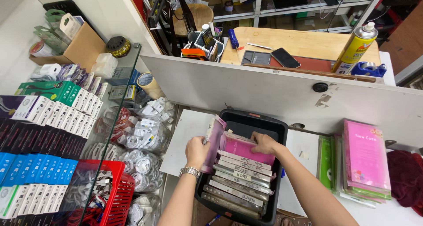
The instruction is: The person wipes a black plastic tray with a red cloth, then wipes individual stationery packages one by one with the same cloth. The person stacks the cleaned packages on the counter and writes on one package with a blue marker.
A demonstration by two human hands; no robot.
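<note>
Hands: our left hand (pixel 197 150) and right hand (pixel 264 142) pinch light, stiff pink packets (pixel 243 149) by top edges inside the black bin (pixel 277 133).

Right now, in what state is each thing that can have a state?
left hand: gripping a pink packet, tilted up at the bin's left edge
right hand: pressing on the pink packets in the bin
black bin: open, filled with a row of flat packets
spray can: upright, cap on
phone: lying flat, screen dark
tape roll: standing on the counter

Fingertips of hands (pixel 197 150) hidden — perhaps gripping packets (pixel 241 164).
</note>
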